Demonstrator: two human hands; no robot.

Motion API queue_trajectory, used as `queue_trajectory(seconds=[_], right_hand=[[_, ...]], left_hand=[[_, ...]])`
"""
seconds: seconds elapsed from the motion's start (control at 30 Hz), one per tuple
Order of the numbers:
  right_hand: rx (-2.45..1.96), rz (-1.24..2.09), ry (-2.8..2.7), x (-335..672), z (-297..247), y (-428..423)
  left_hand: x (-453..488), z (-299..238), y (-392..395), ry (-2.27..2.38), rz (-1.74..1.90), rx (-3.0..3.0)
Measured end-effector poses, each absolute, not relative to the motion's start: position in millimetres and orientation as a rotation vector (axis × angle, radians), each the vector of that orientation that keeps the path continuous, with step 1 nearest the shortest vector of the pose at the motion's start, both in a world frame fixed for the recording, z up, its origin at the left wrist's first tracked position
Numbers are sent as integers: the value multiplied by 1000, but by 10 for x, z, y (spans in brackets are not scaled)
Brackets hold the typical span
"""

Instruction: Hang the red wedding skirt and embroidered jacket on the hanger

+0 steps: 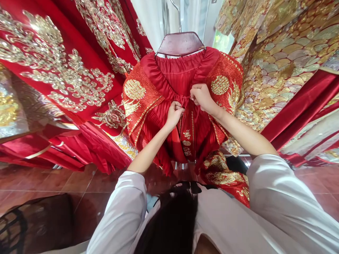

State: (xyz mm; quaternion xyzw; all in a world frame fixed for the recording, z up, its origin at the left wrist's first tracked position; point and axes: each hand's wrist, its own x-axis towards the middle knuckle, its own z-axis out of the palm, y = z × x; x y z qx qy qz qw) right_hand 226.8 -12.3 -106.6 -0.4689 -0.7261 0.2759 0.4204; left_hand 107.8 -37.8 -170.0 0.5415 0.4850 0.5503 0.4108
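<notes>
A red garment (pixel 161 102) with gold embroidery and round gold emblems hangs on a dark hanger (pixel 180 43) straight ahead. Both my hands are at its gathered waistband, where thin red ties (pixel 186 100) hang. My left hand (pixel 174 114) is closed in a pinch on one tie at the centre front. My right hand (pixel 201 97) is closed on the other tie, slightly higher and to the right. The two hands nearly touch. My white sleeves reach up from the bottom of the view.
More red and gold embroidered garments (pixel 60 67) hang close on the left. Gold scale-patterned cloth (pixel 280 60) hangs on the right. A reddish tiled floor (pixel 53 180) lies below. A dark object (pixel 37 222) sits at the bottom left.
</notes>
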Motion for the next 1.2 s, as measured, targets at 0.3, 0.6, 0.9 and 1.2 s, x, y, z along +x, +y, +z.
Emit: queue_trajectory(seconds=[0.3,0.6,0.9,1.2], right_hand=[[-1080,946,-1666,2199,-1014,-289],[-905,590,-1883,2555,-590,-522],[-1077,696,-2031,3109,-307,-200],[-634,922,-2377,2866,-266,-307]], left_hand=[[1126,-1419,-569,1133,1263,1132],[621,-573,-898,1141,1423,1975],[-43,-96,-694,1252,1807,2167],[-152,-314,-444,1463,1590,2509]])
